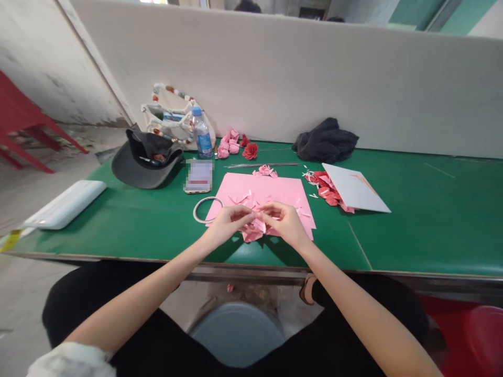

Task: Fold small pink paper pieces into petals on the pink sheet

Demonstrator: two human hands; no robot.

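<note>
A: Grips?

B: Left grip and right grip both narrow, pinching folded pink paper.

A: Where?

B: Over a pink sheet, near the desk's front edge.

Folded pink paper looks matt, the green tabletop glossy

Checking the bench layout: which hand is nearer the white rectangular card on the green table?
Right: the right hand is left of the white rectangular card, apart from it; the left hand is farther left.
</note>
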